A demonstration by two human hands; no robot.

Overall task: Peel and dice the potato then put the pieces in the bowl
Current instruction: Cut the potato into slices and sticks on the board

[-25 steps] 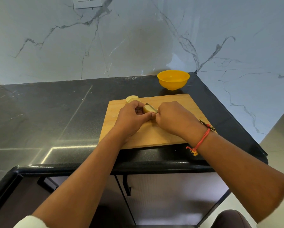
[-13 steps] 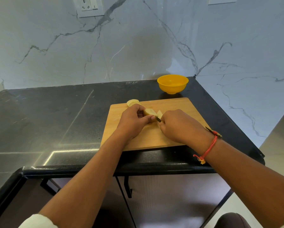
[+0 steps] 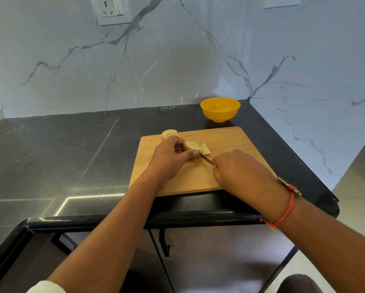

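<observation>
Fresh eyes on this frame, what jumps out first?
The hands meeting mid-board: the left hand holds a potato piece on the wooden cutting board while the right hand grips a knife at the cut, a slice lying just beyond. Then the yellow bowl behind the board near the wall corner, no pieces visible inside. Another potato chunk sits at the board's far left corner.

Single head-worn wide view, forward and down, near over counter and cutting board.
</observation>
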